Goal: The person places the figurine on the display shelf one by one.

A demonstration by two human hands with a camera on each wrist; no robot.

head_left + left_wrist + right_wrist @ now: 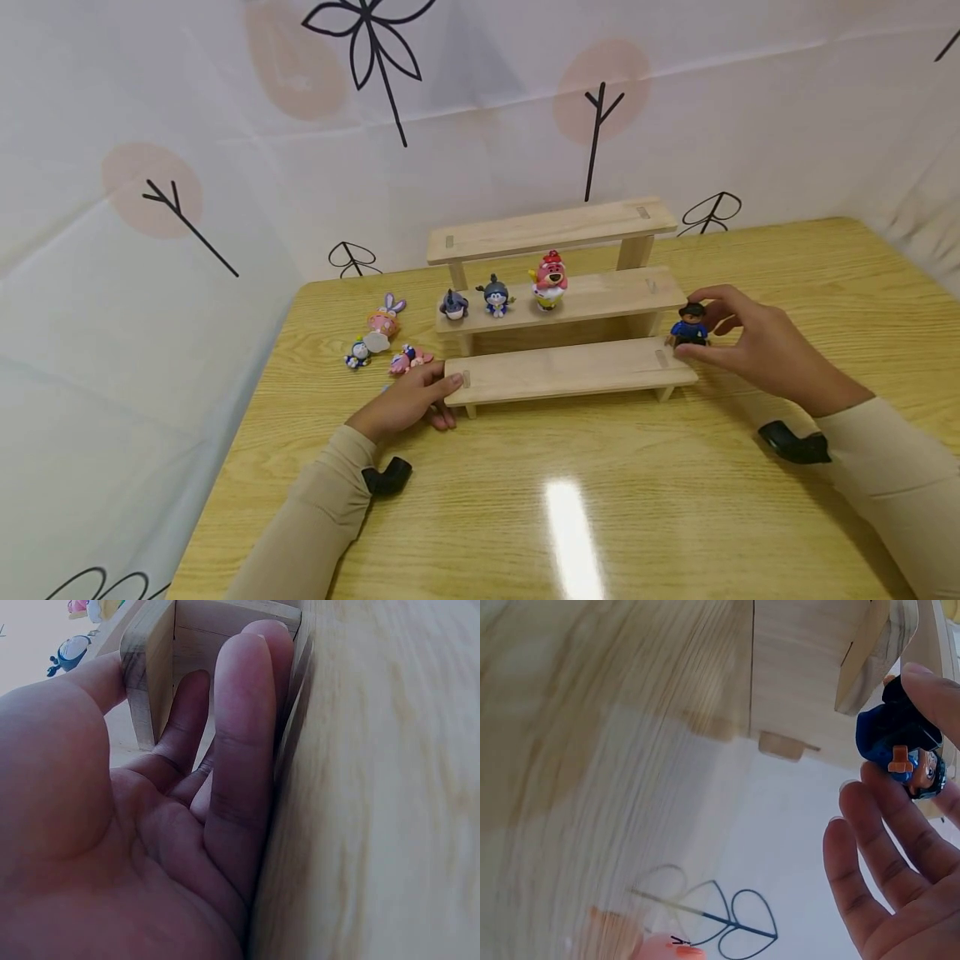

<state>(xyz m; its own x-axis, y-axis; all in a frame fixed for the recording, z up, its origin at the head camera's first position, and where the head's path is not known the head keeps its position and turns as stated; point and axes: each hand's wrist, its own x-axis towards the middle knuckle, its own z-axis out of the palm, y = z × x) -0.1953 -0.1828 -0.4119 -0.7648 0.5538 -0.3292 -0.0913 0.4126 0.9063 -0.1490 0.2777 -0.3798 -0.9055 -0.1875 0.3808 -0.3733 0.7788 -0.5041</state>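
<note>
A three-step wooden display stand [562,371] sits on the table. My right hand [757,346] pinches a small toy figure [690,325] with a blue top and dark hat, at the right end of the lowest step. In the right wrist view the toy figure [900,742] is tipped between thumb and fingers. My left hand [408,400] holds the left end of the lowest step, thumb on top and fingers under the board. On the middle step stand a grey-blue figure [453,305], a dark-hooded figure [496,297] and a pink bear figure [550,282].
Left of the stand, several figures lie on the table [480,500]: a rabbit-eared one [384,322], a small blue and white one [358,353] and a pink and blue one [409,358]. A printed white cloth [487,158] hangs behind.
</note>
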